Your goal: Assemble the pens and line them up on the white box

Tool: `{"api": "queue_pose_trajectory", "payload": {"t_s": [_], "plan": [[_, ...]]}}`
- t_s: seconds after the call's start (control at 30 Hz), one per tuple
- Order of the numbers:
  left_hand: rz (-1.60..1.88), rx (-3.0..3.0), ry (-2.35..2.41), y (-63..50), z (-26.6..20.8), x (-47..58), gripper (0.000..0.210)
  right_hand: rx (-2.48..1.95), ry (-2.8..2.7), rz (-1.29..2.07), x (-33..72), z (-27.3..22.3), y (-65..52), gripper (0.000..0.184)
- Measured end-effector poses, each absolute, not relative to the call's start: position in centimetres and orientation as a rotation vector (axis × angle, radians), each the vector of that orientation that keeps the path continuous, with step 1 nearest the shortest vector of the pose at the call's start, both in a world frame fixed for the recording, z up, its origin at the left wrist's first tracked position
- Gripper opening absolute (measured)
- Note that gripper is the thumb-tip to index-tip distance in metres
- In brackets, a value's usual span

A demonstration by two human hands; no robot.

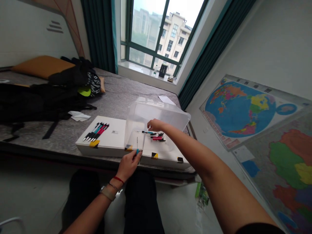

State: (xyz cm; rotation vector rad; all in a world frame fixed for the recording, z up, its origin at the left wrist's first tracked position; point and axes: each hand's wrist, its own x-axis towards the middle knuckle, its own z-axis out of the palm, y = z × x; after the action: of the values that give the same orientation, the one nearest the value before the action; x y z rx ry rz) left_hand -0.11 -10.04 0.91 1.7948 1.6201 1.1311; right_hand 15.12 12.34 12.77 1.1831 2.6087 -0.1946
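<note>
Apparently you are midway through working on one pen, with its parts split between your two hands and the box top in front of you. Your left hand (129,164) grips a short blue pen piece (137,151) between thumb and fingers, and a thin refill (137,142) stands almost upright out of it, tip away from you. Your right hand (155,124) is bent down at the wrist with its fingers curled together — whether they pinch anything, you cannot tell from this view. It hangs just beyond the loose pen parts (156,137), some blue, some red and black, which lie on the right white box (168,161). A clear plastic bin (158,110) rises behind that hand; whether the two touch is not clear.

As a judgement, the step in hand is gathering a part to go with the refill piece. The next move calls for a careful fingertip pick on the right, as the parts lie close together, and a steady left hand so that the thin refill does not tip or slip.

Your left forearm comes up from below, the hand low at the near edge of the boxes. Your right arm reaches long over the right box, elbow out to the side. Well to the left, a slanted row of pens (97,132) rests on the left white box (104,151) — apart from both hands.
</note>
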Motion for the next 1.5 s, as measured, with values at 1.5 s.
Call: {"api": "queue_pose_trajectory", "payload": {"t_s": [1.5], "plan": [[1.208, 1.218, 1.438, -12.0, -0.5, 2.0, 0.032, 0.994, 2.494, -0.130, 18.7, 12.6, 11.3, 0.022]]}}
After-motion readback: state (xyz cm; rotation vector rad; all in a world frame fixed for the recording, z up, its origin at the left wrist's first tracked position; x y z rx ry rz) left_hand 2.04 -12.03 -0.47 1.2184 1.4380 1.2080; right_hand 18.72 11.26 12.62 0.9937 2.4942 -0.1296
